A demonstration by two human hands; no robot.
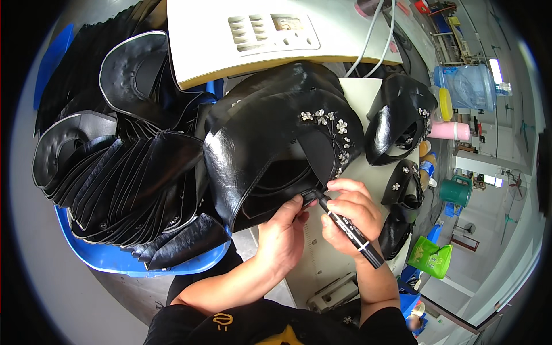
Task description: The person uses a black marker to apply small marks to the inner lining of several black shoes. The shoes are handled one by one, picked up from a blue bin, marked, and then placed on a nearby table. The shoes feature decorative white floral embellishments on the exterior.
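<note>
A black, shiny leather shoe upper (253,138) with silver flower decorations lies in front of me, on top of other similar uppers. My left hand (282,233) pinches its near edge between thumb and fingers. In my right hand (357,214) is a black marker pen (352,231), slanting from lower right to upper left. Its tip end meets the upper's edge close to my left thumb; whether it touches the leather I cannot tell. Further uppers, one at upper right (391,118) and one lower down (397,187), lie to the right, some with flowers.
A big stack of black uppers (155,178) fills a blue basin (115,265) on my left. Beyond the work stands a white machine body (201,40) with a tray of small slots; a pale cable (368,37) hangs beside it. Bottles, including a pink one (451,130), stand farther right.
</note>
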